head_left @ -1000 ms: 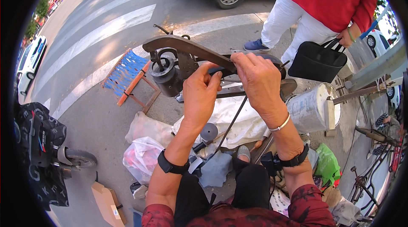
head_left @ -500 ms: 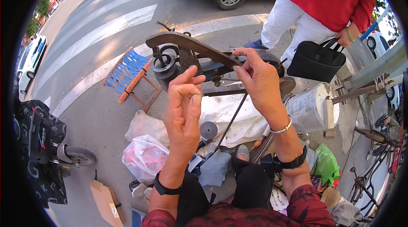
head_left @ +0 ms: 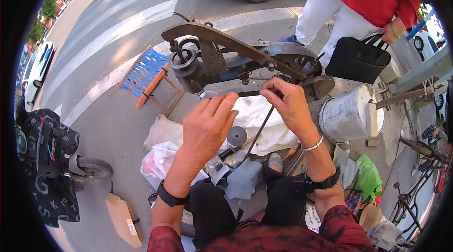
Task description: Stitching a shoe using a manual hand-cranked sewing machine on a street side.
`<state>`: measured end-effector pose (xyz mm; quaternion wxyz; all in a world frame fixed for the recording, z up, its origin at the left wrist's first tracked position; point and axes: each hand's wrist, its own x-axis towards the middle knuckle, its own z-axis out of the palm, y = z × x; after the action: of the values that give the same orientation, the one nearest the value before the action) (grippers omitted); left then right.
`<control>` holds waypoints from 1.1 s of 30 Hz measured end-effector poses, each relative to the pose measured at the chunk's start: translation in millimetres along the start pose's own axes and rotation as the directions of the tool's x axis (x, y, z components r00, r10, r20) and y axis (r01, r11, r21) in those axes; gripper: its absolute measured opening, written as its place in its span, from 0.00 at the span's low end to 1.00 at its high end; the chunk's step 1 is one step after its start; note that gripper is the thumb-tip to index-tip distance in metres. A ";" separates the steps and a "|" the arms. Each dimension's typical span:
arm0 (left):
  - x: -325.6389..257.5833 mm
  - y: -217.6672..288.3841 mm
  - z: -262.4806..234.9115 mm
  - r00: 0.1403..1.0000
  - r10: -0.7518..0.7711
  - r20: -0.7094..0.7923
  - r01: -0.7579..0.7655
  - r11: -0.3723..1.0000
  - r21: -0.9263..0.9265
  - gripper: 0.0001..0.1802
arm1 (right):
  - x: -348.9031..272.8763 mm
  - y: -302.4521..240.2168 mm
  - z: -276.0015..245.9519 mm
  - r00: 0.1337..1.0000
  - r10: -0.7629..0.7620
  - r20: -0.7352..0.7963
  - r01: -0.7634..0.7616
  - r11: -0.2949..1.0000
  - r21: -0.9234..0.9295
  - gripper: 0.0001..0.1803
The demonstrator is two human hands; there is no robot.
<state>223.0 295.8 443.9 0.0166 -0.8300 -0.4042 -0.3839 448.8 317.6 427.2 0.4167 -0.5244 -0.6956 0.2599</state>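
A dark metal hand-cranked sewing machine (head_left: 222, 63) with a long curved upper arm stands in front of me. Its narrow lower arm (head_left: 245, 92) runs between my hands, with a pale metal tip at the left end. My left hand (head_left: 203, 127) is at that arm's near side, back of the hand up and fingers drawn together; what they hold, if anything, is hidden. Thumb and forefinger of my right hand (head_left: 285, 103) are pinched at the arm's right part, on something too small to make out. A grey round disc (head_left: 237, 136) shows below, between my forearms.
White cloth (head_left: 264, 124) and plastic bags (head_left: 163, 160) lie under the machine. A blue-webbed folding stool (head_left: 146, 75) stands left, a whitish bucket (head_left: 349, 113) right. Beyond the machine stands a person in red with a black bag (head_left: 357, 61). A covered scooter (head_left: 52, 162) is parked left.
Both hands have come down from in front of the upper arm to the lower arm. My left hand has turned its back up. The view has shifted slightly; the standing person's bag remains held.
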 end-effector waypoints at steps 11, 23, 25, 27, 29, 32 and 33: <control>24.3 -25.9 44.5 0.975 -0.219 -0.042 0.221 0.974 0.041 0.08 | 17.0 20.1 55.6 0.925 0.087 -0.370 -0.062 0.995 0.078 0.08; 12.7 -8.6 53.2 0.911 -0.403 -0.081 0.395 0.913 -0.104 0.05 | 12.4 24.6 54.0 0.936 0.119 -0.330 -0.101 0.992 0.069 0.09; 15.7 -10.7 56.2 0.913 -0.392 -0.109 0.389 0.920 -0.049 0.05 | 13.7 24.1 53.8 0.928 0.109 -0.358 -0.072 0.991 0.116 0.10; 22.4 -16.6 61.0 0.927 -0.341 -0.156 0.348 0.937 0.021 0.05 | 15.9 23.5 57.3 0.916 0.161 -0.368 -0.127 0.985 0.115 0.09; 25.6 -18.7 63.9 0.934 -0.312 -0.175 0.329 0.942 0.072 0.05 | 17.7 23.5 60.1 0.904 0.165 -0.395 -0.126 0.984 0.124 0.09; 25.0 -16.0 61.0 0.937 -0.313 -0.157 0.331 0.938 0.104 0.05 | 17.9 22.7 61.5 0.899 0.162 -0.407 -0.118 0.984 0.131 0.09; 23.8 -14.5 57.8 0.937 -0.316 -0.147 0.333 0.937 0.105 0.05 | 16.5 22.3 60.2 0.903 0.153 -0.402 -0.117 0.987 0.113 0.09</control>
<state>258.2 340.7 414.5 0.0319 -0.7227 -0.5577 -0.4071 407.2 344.8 383.3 0.5563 -0.5954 -0.5431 0.2025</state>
